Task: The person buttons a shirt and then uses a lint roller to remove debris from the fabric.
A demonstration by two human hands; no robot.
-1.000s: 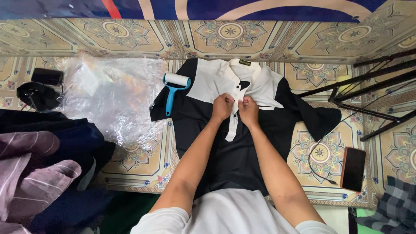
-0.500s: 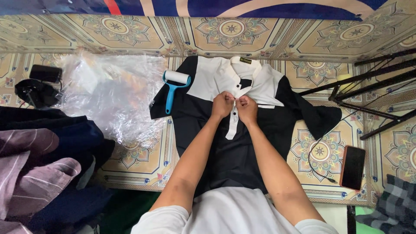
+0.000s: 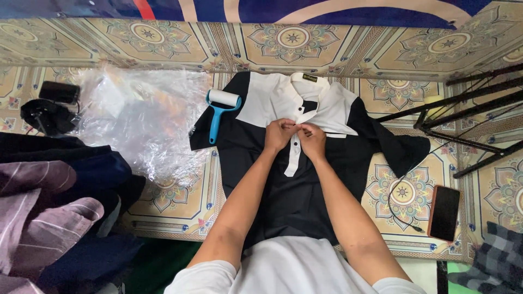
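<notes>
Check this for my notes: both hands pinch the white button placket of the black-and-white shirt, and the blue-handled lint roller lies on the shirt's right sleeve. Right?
Not quite. The head view shows the lint roller on the shirt's sleeve at the person's left, beside the clear plastic bag. The left hand and right hand do pinch the placket.

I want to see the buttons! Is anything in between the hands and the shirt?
No. The left hand and right hand rest right on the shirt, pinching its white button strip. Nothing lies between them.
</notes>
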